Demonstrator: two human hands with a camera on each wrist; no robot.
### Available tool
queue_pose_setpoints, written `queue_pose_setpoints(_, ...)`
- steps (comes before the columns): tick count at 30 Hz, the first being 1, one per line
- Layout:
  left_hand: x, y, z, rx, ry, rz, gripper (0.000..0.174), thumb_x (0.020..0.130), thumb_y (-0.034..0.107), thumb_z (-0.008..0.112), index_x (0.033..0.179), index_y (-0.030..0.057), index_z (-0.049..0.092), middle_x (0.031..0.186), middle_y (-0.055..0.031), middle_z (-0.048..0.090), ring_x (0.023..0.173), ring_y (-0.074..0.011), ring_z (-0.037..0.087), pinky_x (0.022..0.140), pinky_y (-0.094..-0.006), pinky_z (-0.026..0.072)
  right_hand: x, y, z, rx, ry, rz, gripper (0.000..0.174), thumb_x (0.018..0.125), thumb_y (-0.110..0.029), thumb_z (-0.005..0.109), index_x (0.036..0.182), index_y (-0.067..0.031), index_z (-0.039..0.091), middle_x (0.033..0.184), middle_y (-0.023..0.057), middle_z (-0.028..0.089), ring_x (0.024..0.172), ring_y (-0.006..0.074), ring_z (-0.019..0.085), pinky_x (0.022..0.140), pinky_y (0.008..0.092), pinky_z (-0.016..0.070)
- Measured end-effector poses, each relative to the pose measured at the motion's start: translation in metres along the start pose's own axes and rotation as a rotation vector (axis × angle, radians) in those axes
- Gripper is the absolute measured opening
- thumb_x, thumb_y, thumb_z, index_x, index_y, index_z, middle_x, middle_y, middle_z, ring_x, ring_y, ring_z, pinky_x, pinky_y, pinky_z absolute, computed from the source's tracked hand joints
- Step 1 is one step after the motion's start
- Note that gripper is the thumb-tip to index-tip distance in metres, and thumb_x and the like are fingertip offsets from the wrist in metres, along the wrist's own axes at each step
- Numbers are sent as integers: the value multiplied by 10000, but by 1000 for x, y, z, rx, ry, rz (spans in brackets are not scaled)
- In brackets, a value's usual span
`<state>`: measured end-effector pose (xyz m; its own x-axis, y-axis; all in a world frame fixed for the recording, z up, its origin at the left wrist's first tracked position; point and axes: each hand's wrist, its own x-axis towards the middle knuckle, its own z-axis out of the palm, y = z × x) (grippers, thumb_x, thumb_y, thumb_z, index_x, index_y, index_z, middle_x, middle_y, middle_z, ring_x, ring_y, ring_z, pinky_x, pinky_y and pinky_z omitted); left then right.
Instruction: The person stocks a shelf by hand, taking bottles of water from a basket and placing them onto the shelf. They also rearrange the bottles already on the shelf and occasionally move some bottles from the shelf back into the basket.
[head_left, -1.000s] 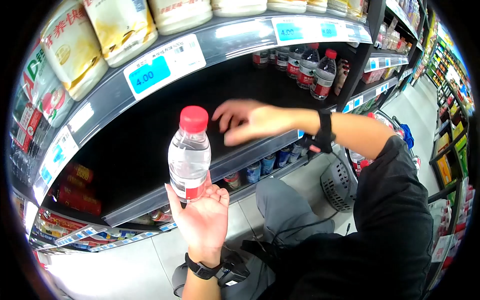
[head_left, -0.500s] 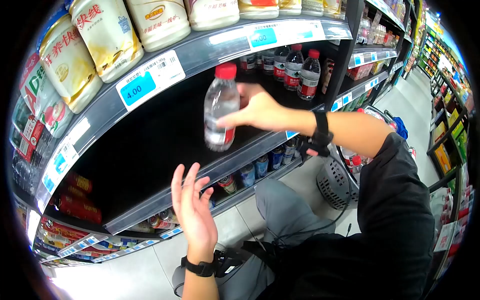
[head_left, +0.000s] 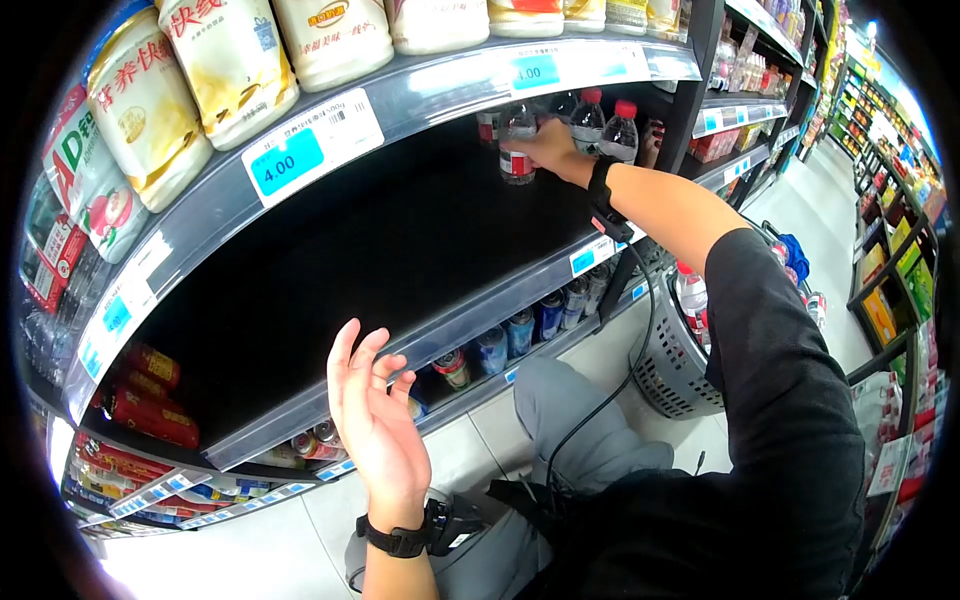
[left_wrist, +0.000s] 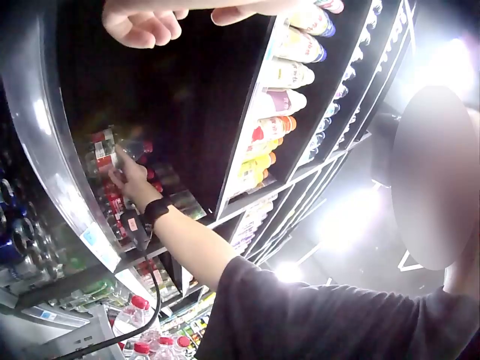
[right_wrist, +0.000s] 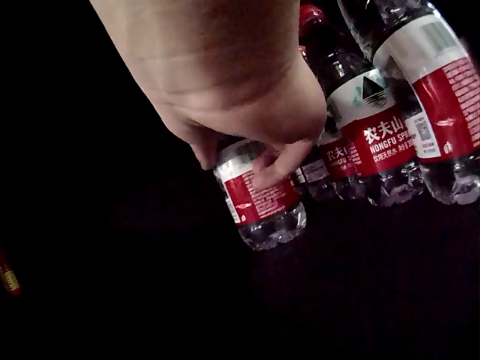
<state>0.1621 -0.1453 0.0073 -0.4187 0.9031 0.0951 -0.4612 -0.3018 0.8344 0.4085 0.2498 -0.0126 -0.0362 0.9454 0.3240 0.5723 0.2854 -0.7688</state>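
My right hand (head_left: 552,150) reaches deep into the dark shelf and grips a water bottle (head_left: 517,165) around its side. In the right wrist view the fingers curl round this bottle (right_wrist: 262,202), just over its red and white label; its top is hidden behind the hand. It stands upright beside a group of similar red-capped bottles (right_wrist: 379,142). My left hand (head_left: 380,430) is raised in front of the shelf's front edge, palm up, with loosely bent fingers and nothing in it.
Above hangs a shelf edge with price tags (head_left: 310,145), carrying large milk-drink bottles (head_left: 235,70). Red cans (head_left: 150,415) lie at the shelf's left end. A grey basket (head_left: 675,375) holding bottles stands on the floor at right, a cable (head_left: 600,400) hanging in front.
My right hand took the bottle from above my left palm and carried it right and back into the shelf beside the other bottles. The left hand let go and stays in front.
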Motion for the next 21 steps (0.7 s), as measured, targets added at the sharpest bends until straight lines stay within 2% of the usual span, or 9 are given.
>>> queue_pose_setpoints(2, 2, -1, -2, 60, -26, -7, 482, 1004, 295, 468, 1435, 81, 440, 1279, -81, 545, 998, -130, 518, 899, -302, 429, 3, 6, 6, -81, 239, -141, 738, 674, -397, 867, 1115, 115, 569, 976, 224, 703, 875, 358, 705, 780, 398, 549)
queue_pose_setpoints(3, 3, -1, -2, 55, -25, -8, 482, 1004, 295, 468, 1435, 81, 440, 1279, -81, 545, 998, -130, 518, 899, -302, 429, -6, 5, 6, -139, 329, -221, 775, 717, -371, 837, 1209, 95, 461, 987, 225, 674, 918, 395, 677, 817, 410, 534)
queue_pose_setpoints(4, 4, -1, -1, 53, -26, -4, 477, 1005, 292, 467, 1431, 80, 445, 1271, -79, 546, 994, -130, 517, 899, -301, 428, -13, 2, 7, -142, 328, -222, 775, 717, -371, 837, 1209, 95, 461, 987, 225, 674, 918, 395, 677, 817, 410, 534)
queue_pose_setpoints(6, 5, -1, 1, 49, -28, -2, 472, 1005, 290, 466, 1427, 79, 449, 1264, -77, 548, 990, -130, 516, 899, -300, 426, -25, -5, 5, -88, 66, -136, 613, 757, -323, 802, 1136, 75, 530, 902, 219, 661, 913, 395, 664, 835, 423, 525)
queue_pose_setpoints(7, 5, -2, 3, 33, -21, 6, 445, 1005, 260, 488, 1404, 65, 469, 1240, -89, 564, 974, -133, 525, 880, -301, 431, -28, -8, 0, -161, -46, -222, 506, 807, -317, 743, 1129, 39, 581, 966, 236, 677, 994, 401, 656, 845, 426, 525)
queue_pose_setpoints(10, 7, -5, 3, 24, -19, 10, 416, 1003, 231, 516, 1379, 53, 494, 1208, -99, 584, 957, -137, 535, 860, -303, 435, -49, -29, -9, -302, -67, -279, 434, 849, -312, 677, 1143, 1, 619, 1054, 235, 686, 1044, 401, 651, 875, 436, 521)
queue_pose_setpoints(14, 7, -6, 4, 21, -21, 2, 412, 999, 234, 527, 1371, 58, 503, 1186, -93, 594, 957, -139, 535, 858, -301, 436, -51, -35, -9, -366, -139, -270, 451, 880, -327, 612, 1221, -33, 608, 1142, 231, 675, 1085, 406, 639, 905, 452, 517)
queue_pose_setpoints(16, 7, -7, 3, 54, -42, 4, 437, 1001, 251, 505, 1395, 64, 481, 1211, -89, 577, 969, -135, 531, 873, -300, 432, -50, -38, -5, -592, -126, -254, 507, 903, -335, 600, 1343, -90, 540, 1187, 237, 659, 1074, 398, 651, 913, 452, 517)
queue_pose_setpoints(21, 6, -7, 3, 84, -48, 8, 464, 1004, 268, 491, 1422, 69, 456, 1229, -84, 565, 978, -133, 535, 884, -298, 432, -43, -38, 4, -611, -198, -182, 520, 889, -340, 592, 1308, -36, 542, 1183, 270, 646, 1100, 425, 630, 938, 490, 508)
